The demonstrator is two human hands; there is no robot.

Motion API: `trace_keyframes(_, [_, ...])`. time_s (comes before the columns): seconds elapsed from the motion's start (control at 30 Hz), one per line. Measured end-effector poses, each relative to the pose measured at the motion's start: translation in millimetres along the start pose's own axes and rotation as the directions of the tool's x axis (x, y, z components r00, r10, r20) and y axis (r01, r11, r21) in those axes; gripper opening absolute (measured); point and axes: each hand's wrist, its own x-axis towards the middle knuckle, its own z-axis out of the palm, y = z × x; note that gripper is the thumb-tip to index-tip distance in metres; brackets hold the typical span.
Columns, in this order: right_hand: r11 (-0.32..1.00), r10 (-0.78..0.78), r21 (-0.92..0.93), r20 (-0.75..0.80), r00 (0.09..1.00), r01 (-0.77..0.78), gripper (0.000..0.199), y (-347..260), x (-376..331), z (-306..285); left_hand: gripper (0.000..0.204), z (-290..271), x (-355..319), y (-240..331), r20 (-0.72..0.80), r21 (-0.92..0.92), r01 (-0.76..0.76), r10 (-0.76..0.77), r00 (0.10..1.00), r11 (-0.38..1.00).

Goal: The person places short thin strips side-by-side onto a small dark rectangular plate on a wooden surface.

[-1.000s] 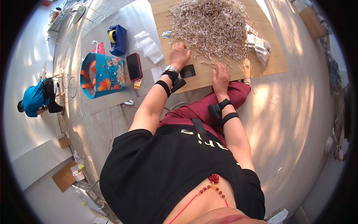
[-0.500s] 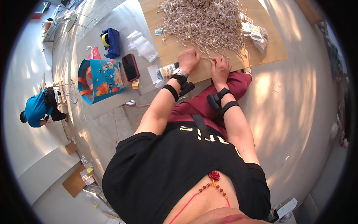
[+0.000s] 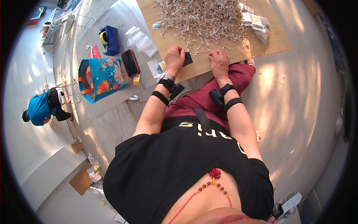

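A big heap of cotton swabs (image 3: 201,20) covers the far part of the wooden board (image 3: 201,69). My left hand (image 3: 174,61) is closed at the heap's near left edge, and its curled fingers hide whatever is in them. Beside it a small dark flat piece (image 3: 187,59) lies on the board. My right hand (image 3: 220,62), to the right of it, has thumb and fingers pinched together on a cotton swab (image 3: 200,55) that sticks out toward the left. A yellow-and-white packet (image 3: 163,66) shows partly behind my left wrist.
Small filled bags (image 3: 258,24) lie right of the heap, and a blue packet (image 3: 156,25) left of it. Further left are clear plastic bags (image 3: 141,41), a phone (image 3: 130,63), a blue tape dispenser (image 3: 111,40) and a floral bag (image 3: 100,79). Another person (image 3: 41,108) bends far left.
My left hand has moved left, away from my right hand, now covering more of the yellow-and-white packet. The dark flat piece has come into view beside it. My right hand has hardly moved.
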Motion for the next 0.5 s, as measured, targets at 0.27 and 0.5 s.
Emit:
trace_keyframes(0.27, [0.998, -0.045, -0.035, 0.028, 0.999, 0.045, 0.013, -1.3, -5.6, -6.9, 0.014, 16.2, 3.7, 22.6, 0.012, 0.007, -0.427, 0.427, 0.904, 0.904])
trace_keyframes(0.5, [0.996, -0.084, -0.001, 0.099, 0.992, 0.084, 0.015, -5.7, -9.9, -12.8, 0.010, 25.9, 1.2, 22.7, 0.154, 0.097, -0.474, 0.458, 0.876, 0.875])
